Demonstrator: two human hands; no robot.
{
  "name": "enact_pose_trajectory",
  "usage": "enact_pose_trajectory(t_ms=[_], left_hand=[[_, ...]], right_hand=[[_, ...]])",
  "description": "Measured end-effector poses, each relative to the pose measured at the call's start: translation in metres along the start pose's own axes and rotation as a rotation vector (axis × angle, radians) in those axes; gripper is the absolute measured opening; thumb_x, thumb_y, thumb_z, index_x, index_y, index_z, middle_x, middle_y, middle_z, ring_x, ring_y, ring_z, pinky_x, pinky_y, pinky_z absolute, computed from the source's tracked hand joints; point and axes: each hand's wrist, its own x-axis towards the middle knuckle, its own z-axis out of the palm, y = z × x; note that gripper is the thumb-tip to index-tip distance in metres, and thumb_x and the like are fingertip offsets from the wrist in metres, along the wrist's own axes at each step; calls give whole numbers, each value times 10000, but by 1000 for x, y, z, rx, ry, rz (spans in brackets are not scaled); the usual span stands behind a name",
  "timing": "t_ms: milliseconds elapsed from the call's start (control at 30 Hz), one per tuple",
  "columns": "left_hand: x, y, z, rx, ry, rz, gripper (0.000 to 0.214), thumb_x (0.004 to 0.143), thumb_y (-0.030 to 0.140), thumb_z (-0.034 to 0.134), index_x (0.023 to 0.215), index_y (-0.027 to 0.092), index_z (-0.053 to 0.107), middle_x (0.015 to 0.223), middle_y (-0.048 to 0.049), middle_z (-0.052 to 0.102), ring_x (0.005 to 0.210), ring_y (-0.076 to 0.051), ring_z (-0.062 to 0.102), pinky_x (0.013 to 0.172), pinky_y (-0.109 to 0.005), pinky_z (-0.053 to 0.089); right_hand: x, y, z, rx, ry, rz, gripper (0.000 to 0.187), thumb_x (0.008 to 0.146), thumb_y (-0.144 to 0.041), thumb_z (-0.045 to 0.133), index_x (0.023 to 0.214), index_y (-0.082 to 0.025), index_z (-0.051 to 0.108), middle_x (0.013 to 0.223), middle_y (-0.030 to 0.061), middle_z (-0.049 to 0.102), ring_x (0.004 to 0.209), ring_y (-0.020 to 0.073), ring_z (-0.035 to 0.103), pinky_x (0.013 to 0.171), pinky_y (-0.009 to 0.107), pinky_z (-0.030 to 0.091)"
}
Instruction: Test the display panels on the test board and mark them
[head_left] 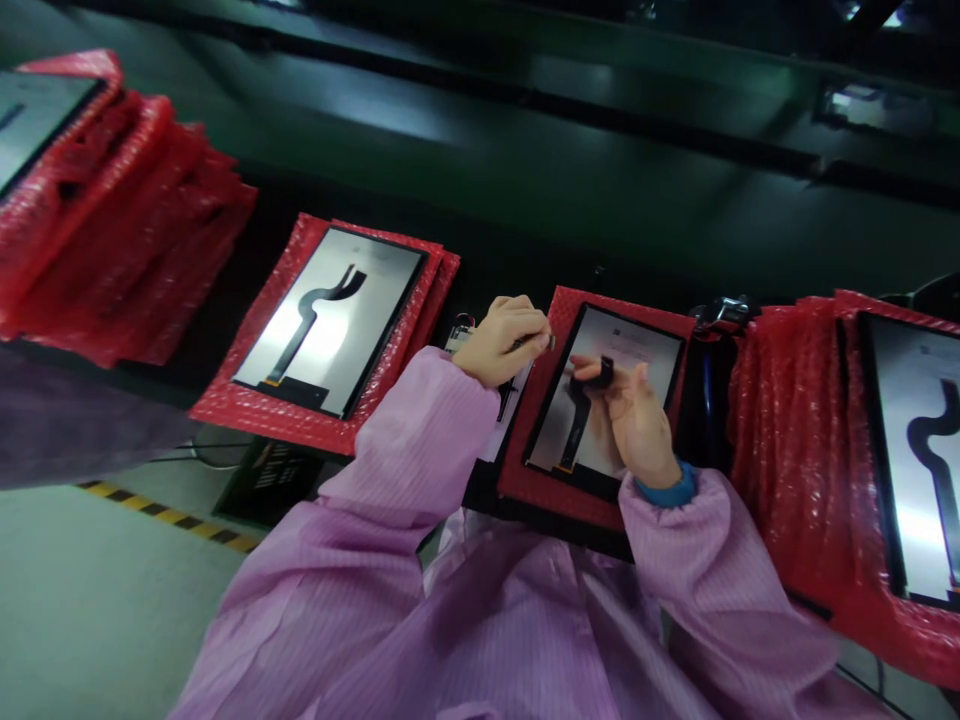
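Observation:
A display panel (637,350) with a black flex cable lies on a red bubble-wrap sheet (540,420) right in front of me. My right hand (634,420) hovers over the panel and pinches the end of the flex cable (604,370) between thumb and fingers. My left hand (502,340) is closed at the panel's left edge, gripping a thin dark tool whose tip points toward the cable. Both arms wear pink sleeves.
A second panel on red bubble wrap (330,320) lies to the left, and a third panel (919,450) sits on a red stack at the right. More red wrap (112,210) is piled far left. A dark conveyor (525,150) runs behind.

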Motion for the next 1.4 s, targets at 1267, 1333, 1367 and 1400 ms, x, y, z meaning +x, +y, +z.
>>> enact_pose_trajectory(t_ms=[1267,1333,1367,1400], left_hand=[[-5,0,12,80,-180,75,241,862,261,454,666,220,587,696,-3,644,811,-211,558,969,-479,305],[-4,0,13,69,-176,76,235,859,258,462,665,219,589,693,-3,641,811,-210,559,969,-478,302],[-4,0,13,62,-172,73,230,855,256,468,663,219,589,692,-2,642,814,-210,559,969,-473,300],[-4,1,13,56,-168,68,226,852,255,474,660,220,588,692,-1,643,817,-209,558,969,-468,297]], right_hand=[[23,4,5,-686,-64,-352,260,993,-340,441,786,-212,532,1006,54,667,1000,199,566,921,386,426],[23,4,5,-683,-60,-363,258,995,-337,443,789,-211,534,1004,52,669,996,197,565,918,379,428],[23,4,5,-686,-59,-363,261,996,-340,440,790,-212,533,1005,53,670,997,198,565,918,379,429],[23,3,5,-692,-60,-359,265,997,-345,435,789,-212,531,1008,54,670,999,199,566,919,380,431]])
